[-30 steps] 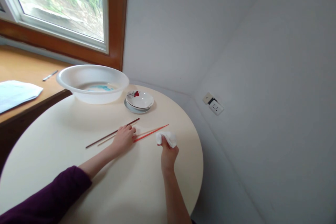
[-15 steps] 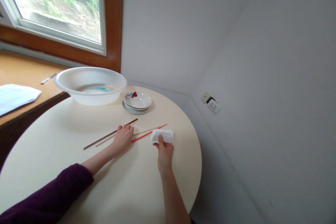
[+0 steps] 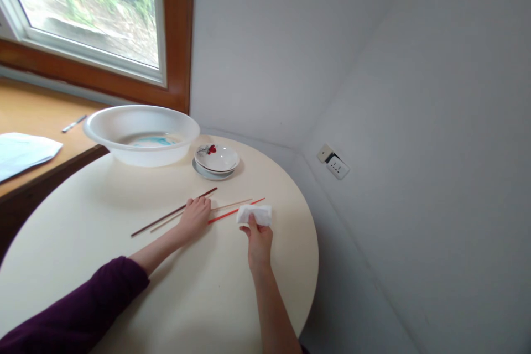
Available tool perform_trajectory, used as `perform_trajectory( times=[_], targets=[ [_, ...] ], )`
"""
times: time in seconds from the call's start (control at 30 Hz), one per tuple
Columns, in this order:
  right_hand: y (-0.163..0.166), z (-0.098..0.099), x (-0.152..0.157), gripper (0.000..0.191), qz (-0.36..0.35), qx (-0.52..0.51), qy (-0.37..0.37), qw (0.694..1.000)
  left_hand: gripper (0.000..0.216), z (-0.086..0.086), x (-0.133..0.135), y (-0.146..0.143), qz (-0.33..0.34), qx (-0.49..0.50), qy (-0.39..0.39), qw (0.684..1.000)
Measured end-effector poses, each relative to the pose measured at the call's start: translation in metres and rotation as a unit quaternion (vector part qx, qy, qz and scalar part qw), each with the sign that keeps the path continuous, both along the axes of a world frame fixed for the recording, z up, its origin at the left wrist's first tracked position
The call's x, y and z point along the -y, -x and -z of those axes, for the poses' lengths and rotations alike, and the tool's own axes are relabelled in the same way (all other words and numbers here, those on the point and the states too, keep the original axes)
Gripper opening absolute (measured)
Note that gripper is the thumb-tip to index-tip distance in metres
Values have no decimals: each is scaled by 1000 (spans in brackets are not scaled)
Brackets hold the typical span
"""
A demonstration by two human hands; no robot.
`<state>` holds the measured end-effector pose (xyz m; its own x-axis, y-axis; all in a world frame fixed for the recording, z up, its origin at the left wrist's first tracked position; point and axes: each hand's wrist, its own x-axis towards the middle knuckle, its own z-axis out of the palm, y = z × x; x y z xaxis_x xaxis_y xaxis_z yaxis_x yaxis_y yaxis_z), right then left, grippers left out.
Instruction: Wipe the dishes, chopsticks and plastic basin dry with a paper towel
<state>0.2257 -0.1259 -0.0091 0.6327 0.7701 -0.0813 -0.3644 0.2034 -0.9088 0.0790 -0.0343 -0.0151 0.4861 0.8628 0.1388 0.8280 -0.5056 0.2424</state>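
Observation:
My left hand (image 3: 194, 218) lies on the round cream table (image 3: 124, 265), its fingers curled down over several chopsticks: a dark brown one (image 3: 166, 215), a pale wooden one (image 3: 230, 206) and a red one (image 3: 226, 214). My right hand (image 3: 258, 239) pinches a folded white cloth (image 3: 255, 213) that rests against the red chopstick near its far end. The chopsticks lie flat, pointing up and to the right.
A large white plastic basin (image 3: 141, 133) with a little bluish water stands at the table's far left. Small stacked white dishes (image 3: 216, 159) with a red flower sit beside it. A wooden sill holds papers (image 3: 22, 150) and a pen (image 3: 73, 123). A wall socket (image 3: 334, 162) is at right.
My right hand with the cloth has slid left along the red chopstick, toward my left hand. My left hand stays on the chopsticks.

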Motion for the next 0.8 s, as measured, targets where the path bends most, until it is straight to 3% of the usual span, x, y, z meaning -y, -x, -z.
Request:
perform_trajectory(
  times=[0.13, 0.3, 0.53, 0.67, 0.8],
  targets=[
    [0, 1, 0, 40, -17, -13, 1, 1000, 21, -3, 0, 5, -24, 69, 24, 997],
    [8, 1, 1, 39, -56, -44, 5, 997, 16, -19, 11, 10, -41, 193, 68, 978],
    [31, 5, 4, 33, -176, -49, 4, 983, 10, -25, 56, 3, 41, 334, 167, 927],
    [37, 10, 4, 28, -187, -37, 9, 982, 11, -27, 65, 7, 56, 312, 197, 928],
    [30, 11, 2, 29, -146, -71, 6, 987, 17, -32, 66, 22, 61, 291, 196, 935]
  ],
)
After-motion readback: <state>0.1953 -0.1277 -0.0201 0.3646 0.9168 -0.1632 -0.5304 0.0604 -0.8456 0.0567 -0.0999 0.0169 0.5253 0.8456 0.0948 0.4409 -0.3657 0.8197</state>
